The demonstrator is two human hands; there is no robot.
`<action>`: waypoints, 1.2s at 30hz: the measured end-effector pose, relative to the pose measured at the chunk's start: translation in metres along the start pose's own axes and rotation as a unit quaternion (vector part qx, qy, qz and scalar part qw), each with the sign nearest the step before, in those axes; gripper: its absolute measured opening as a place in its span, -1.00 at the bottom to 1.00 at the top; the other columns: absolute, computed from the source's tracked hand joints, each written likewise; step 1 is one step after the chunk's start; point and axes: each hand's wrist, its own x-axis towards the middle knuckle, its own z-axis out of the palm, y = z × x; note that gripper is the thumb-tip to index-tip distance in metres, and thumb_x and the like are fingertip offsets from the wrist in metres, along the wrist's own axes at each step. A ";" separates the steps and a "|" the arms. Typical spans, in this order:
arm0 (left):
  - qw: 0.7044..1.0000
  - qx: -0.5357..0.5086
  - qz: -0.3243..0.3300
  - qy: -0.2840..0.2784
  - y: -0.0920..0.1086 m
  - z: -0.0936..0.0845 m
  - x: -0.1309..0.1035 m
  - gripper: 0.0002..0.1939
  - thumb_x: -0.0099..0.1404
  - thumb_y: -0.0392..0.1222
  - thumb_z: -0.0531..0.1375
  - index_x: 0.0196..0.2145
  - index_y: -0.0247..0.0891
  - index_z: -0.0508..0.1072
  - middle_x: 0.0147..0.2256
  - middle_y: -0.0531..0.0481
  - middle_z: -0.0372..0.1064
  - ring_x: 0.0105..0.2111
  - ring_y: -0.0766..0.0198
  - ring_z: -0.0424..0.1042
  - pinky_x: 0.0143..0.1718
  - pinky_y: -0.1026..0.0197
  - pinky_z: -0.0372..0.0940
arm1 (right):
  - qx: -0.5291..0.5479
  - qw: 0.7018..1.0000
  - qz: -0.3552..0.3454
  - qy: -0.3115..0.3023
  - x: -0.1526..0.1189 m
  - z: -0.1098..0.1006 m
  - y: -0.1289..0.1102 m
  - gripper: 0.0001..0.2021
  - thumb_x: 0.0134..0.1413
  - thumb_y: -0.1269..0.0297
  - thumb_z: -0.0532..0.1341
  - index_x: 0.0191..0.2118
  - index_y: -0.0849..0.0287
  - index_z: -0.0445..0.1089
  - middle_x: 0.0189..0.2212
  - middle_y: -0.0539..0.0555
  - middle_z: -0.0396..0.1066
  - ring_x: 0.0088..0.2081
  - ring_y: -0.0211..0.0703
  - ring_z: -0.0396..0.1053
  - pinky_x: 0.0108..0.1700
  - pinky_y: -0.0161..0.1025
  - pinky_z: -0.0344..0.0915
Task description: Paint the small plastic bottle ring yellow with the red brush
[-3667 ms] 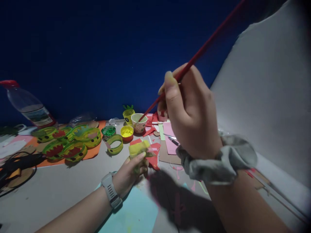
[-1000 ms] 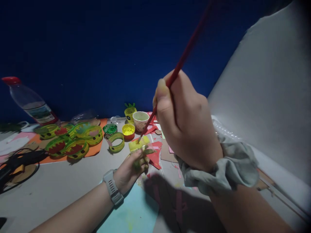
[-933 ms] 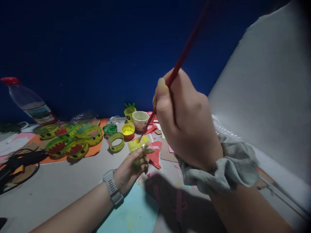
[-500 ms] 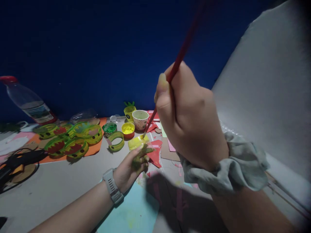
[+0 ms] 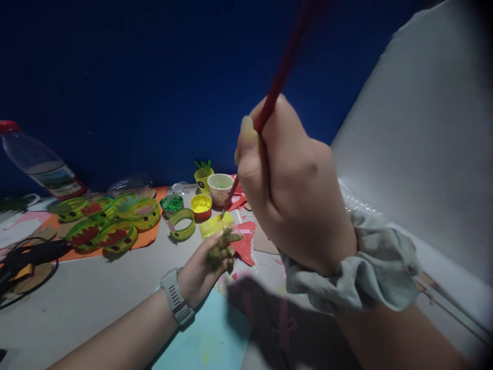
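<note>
My right hand (image 5: 295, 180) is closed around a paintbrush (image 5: 279, 82) with a long red handle, its bristles down on a small piece painted yellow (image 5: 216, 222). That piece is held at its near edge by my left hand (image 5: 215, 259), thumb against it and other fingers curled, smudged with dark yellow-green paint. Whether it is a cup or a curved strip I cannot make out. Just left of it lies a yellow-green ring (image 5: 182, 226). Behind stand a small cup of yellow paint (image 5: 201, 205) and a cup of green paint (image 5: 172, 204).
A patterned paper cup (image 5: 221, 190) and a yellow cup with green leaves (image 5: 204, 179) stand at the back. Several painted rings (image 5: 115, 236) lie on orange paper at left, near a leaning bottle (image 5: 46, 167) and black cable (image 5: 34, 254). Red paper scraps (image 5: 245, 244) lie near my left hand.
The brush tip has shifted slightly left across the yellow piece, with my right hand moving left too. My left hand keeps its hold. The whole view has shifted a little.
</note>
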 end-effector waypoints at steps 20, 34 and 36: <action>0.999 0.028 0.011 -0.018 -0.002 -0.002 0.002 -0.83 0.12 -0.11 0.26 -0.36 -0.26 0.49 -0.35 -0.02 0.46 -0.45 0.38 0.35 -0.45 0.32 0.22 | -0.016 1.000 -0.007 -0.001 0.001 -0.005 -0.009 -0.81 0.25 0.33 -0.12 -0.24 0.18 0.20 -0.56 -0.01 0.22 -0.58 -0.28 0.20 -0.48 -0.25 0.12; 0.998 0.049 0.021 -0.016 -0.006 0.005 0.002 -0.79 0.16 -0.06 0.24 -0.33 -0.25 0.53 -0.43 0.00 0.44 -0.44 0.35 0.33 -0.42 0.31 0.20 | -0.005 0.998 0.006 -0.060 -0.002 -0.005 -0.017 -0.73 0.26 0.29 -0.21 -0.21 0.12 0.20 -0.55 -0.06 0.21 -0.53 -0.34 0.30 -0.52 -0.35 0.05; 0.999 0.048 0.019 -0.018 -0.005 0.007 0.002 -0.81 0.16 -0.09 0.25 -0.34 -0.25 0.53 -0.47 0.01 0.42 -0.45 0.34 0.33 -0.43 0.31 0.19 | -0.003 0.998 -0.002 -0.056 -0.001 -0.005 -0.017 -0.71 0.26 0.29 -0.22 -0.20 0.12 0.21 -0.55 -0.05 0.20 -0.53 -0.32 0.29 -0.53 -0.33 0.07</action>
